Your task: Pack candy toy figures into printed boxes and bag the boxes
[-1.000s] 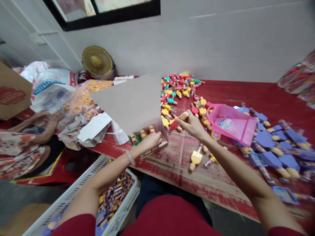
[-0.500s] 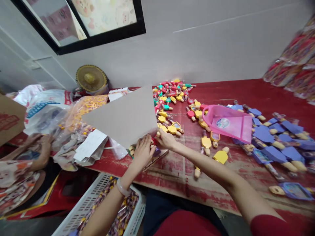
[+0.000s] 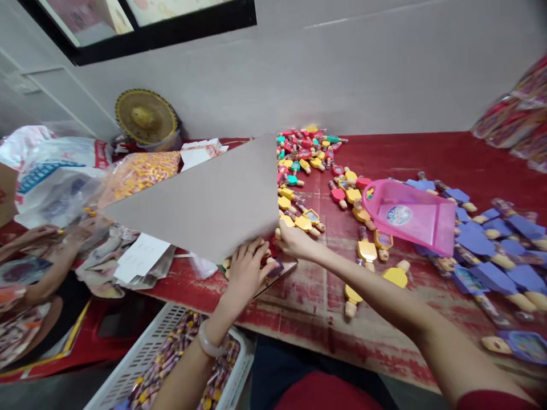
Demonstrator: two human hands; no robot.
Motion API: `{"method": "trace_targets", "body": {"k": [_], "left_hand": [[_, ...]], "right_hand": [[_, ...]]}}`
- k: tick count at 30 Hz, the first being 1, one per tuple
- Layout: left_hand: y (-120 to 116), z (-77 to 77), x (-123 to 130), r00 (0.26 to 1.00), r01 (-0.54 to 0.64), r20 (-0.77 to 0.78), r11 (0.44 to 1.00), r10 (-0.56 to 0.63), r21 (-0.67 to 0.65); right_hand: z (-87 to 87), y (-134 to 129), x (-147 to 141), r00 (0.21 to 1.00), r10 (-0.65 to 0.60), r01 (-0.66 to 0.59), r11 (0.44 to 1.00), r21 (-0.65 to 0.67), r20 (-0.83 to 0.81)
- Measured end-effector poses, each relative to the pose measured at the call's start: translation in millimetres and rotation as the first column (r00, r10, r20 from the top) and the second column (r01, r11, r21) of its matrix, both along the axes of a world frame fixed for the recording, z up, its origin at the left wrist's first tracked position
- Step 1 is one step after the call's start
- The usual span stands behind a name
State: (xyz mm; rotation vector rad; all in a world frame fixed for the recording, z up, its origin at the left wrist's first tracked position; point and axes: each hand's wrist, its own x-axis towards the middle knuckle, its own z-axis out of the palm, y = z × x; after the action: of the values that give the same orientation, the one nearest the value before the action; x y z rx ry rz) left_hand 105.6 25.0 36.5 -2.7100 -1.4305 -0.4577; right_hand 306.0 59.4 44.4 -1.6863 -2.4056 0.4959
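Grey cardboard box [image 3: 209, 208], open, broad plain flap raised, small red and purple plastic toys [image 3: 276, 269] inside, mostly hidden

The person wears a dark red shirt [image 3: 329, 392] with a short right sleeve [image 3: 491, 400], dark navy trousers [image 3: 273, 370] and a smooth, pale, translucent bangle [image 3: 208, 344] above the left hand [image 3: 244, 272].

grey wall [image 3: 363, 74] on far side, black-framed window [image 3: 135, 28] far left, thin pale line [image 3: 333, 23] high on wall, red table [image 3: 397, 154] with paint worn along near edge, red seat [image 3: 98, 347] near left, grey floor [image 3: 25, 394] below, soft light
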Motion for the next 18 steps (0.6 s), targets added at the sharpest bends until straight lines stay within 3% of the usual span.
{"method": "trace_targets", "body": {"k": [3,7,12,15,18], "left_hand": [[0.5,1.6,-7.4,0.999,0.035,0.000,0.999,-0.035,-0.030],[-7.1,-2.2,-23.6,0.993,0.116,-0.014,0.993,-0.116,-0.011],[-11.8,-5.7,-31.2,0.993,0.099,-0.072,0.994,-0.095,0.056],[-9.7,-8.1,-29.3,0.993,0.073,-0.094,0.994,-0.065,0.079],[-9.5,-12.8,-28.7,0.994,0.054,-0.098,0.989,-0.041,0.141]], "right_hand": [[0.7,-1.2,-0.2,0.999,0.044,-0.043,0.999,-0.009,0.027],[-12.2,-9.3,3.3,0.998,0.059,-0.057,0.994,-0.090,0.016],[-26.6,-0.5,-12.6,0.999,-0.006,0.009,0.999,-0.053,0.048],[-40.2,-5.4,-14.0,0.990,-0.079,0.083,0.996,0.036,-0.117],[-56.7,-4.0,17.8,0.929,-0.067,0.172,0.949,0.263,-0.364]]}}
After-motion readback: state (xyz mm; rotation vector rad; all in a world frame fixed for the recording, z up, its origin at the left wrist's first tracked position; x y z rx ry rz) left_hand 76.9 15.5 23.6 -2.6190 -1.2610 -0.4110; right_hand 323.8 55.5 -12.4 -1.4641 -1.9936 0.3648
